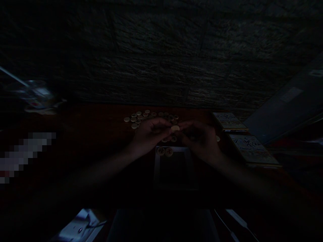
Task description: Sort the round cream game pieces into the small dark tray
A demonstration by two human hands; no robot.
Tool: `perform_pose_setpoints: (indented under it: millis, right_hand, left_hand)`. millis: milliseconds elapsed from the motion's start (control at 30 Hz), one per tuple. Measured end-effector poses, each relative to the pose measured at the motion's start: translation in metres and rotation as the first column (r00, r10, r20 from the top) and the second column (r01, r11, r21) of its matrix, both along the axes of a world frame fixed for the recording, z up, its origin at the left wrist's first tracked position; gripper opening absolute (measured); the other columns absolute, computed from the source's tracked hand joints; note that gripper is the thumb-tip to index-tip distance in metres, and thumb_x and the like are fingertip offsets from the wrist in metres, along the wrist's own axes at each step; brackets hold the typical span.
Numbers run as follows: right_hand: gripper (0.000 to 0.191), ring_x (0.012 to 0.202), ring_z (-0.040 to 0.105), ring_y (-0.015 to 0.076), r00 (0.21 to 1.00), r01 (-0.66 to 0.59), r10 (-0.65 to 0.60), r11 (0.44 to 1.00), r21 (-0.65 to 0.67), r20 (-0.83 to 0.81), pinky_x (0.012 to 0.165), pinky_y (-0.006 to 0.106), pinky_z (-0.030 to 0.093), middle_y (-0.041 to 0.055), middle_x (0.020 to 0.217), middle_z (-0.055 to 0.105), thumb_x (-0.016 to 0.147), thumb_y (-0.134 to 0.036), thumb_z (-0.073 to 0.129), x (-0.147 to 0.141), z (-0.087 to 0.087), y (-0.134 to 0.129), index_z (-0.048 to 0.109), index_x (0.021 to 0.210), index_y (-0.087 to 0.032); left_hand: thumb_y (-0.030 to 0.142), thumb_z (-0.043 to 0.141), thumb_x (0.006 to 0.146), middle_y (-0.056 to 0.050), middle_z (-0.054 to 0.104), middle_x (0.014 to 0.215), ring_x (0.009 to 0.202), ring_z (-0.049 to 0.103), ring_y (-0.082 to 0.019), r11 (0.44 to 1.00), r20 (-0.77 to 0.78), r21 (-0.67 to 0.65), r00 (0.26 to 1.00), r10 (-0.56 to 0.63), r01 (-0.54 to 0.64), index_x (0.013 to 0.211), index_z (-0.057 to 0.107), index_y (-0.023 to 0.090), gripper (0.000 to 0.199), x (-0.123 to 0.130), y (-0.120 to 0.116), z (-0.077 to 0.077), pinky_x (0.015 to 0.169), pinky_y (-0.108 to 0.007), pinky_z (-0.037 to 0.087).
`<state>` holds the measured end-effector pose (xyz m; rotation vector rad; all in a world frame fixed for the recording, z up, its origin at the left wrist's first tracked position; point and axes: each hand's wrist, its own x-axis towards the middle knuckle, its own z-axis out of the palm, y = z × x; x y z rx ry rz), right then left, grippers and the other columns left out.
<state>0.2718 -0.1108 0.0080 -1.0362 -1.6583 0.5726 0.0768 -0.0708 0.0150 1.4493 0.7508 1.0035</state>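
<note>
Both hands meet above the dark table, pinching one pale round Chinese chess piece between their fingertips. My left hand grips its left edge, and my right hand has hold of the right edge. Behind and beneath the hands lie several more Chinese chess pieces, loosely scattered and partly hidden by my fingers. Closer to me, two marked pieces sit side by side at the upper left of a shallow open box. The picture is very dark, so the markings are hard to read.
Two flat printed boxes lie at the right, with a single piece beside them. At the far left stands a clear cup with a straw. A stone-block wall rises behind the table. A white cable hangs at the lower right.
</note>
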Motion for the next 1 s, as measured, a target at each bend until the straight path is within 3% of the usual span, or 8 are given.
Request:
perform_pose_setpoints:
  millis: [100,333,433,633,800,1000]
  right_hand:
    - [0.016,0.075,0.074,0.0173,1.000,0.001,-0.001,1.000,0.002,0.001,0.067,0.029,0.060,0.0041,0.091,0.079,0.085,-0.030,0.078,0.0007,-0.0005,0.0003,0.075,0.099,-0.021]
    - [0.013,0.075,0.075,0.0169,0.999,-0.041,0.041,0.999,-0.020,-0.011,0.067,0.028,0.060,0.0035,0.090,0.080,0.087,-0.025,0.075,0.0003,0.0012,-0.0006,0.076,0.098,-0.021]
    - [0.012,0.074,0.074,0.0160,0.991,-0.087,0.079,0.994,-0.070,-0.107,0.066,0.028,0.060,0.0032,0.087,0.079,0.086,-0.025,0.075,0.0000,0.0002,0.0008,0.075,0.097,-0.020]
    - [0.019,0.053,0.063,0.0110,0.975,-0.088,0.030,0.962,-0.260,-0.219,0.049,0.022,0.051,0.0008,0.070,0.073,0.083,-0.036,0.079,-0.0015,0.0025,0.0026,0.076,0.091,-0.018]
    - [0.026,0.056,0.063,0.0110,0.970,-0.144,0.076,0.945,-0.294,-0.231,0.050,0.022,0.052,0.0025,0.074,0.075,0.077,-0.042,0.085,-0.0025,0.0054,0.0033,0.075,0.083,-0.018]
    - [0.035,0.052,0.059,0.0097,0.983,-0.107,0.055,0.947,-0.303,-0.174,0.047,0.020,0.047,0.0011,0.064,0.070,0.077,-0.050,0.084,-0.0020,0.0047,0.0044,0.072,0.071,-0.017]
  left_hand:
    - [0.032,0.081,0.078,-0.004,0.076,0.085,0.066,0.071,-0.014,1.000,-0.006,0.031,1.000,0.000,0.001,0.093,0.069,0.015,0.026,-0.0001,0.0001,-0.0024,0.062,-0.025,0.057]
    - [0.029,0.077,0.084,-0.006,0.078,0.097,0.082,0.075,-0.017,0.968,-0.080,0.249,0.996,0.035,-0.015,0.103,0.071,0.017,0.022,-0.0003,-0.0034,-0.0037,0.073,-0.026,0.058]
    - [0.028,0.075,0.086,-0.005,0.079,0.093,0.080,0.075,-0.017,0.969,-0.088,0.247,0.996,0.027,-0.004,0.107,0.071,0.017,0.024,-0.0001,-0.0052,-0.0020,0.074,-0.027,0.058]
    - [0.026,0.077,0.083,-0.005,0.079,0.091,0.080,0.076,-0.017,0.979,-0.068,0.201,0.998,-0.015,0.028,0.109,0.072,0.019,0.027,-0.0012,-0.0047,-0.0026,0.075,-0.028,0.059]
    - [0.027,0.075,0.086,-0.005,0.080,0.094,0.083,0.076,-0.018,0.965,-0.135,0.259,0.991,-0.008,0.043,0.109,0.075,0.020,0.024,-0.0017,-0.0075,-0.0026,0.077,-0.029,0.059]
    - [0.024,0.072,0.088,-0.005,0.081,0.100,0.089,0.076,-0.019,0.927,-0.171,0.369,0.985,-0.004,0.068,0.106,0.077,0.020,0.019,-0.0016,-0.0079,-0.0050,0.082,-0.030,0.060]
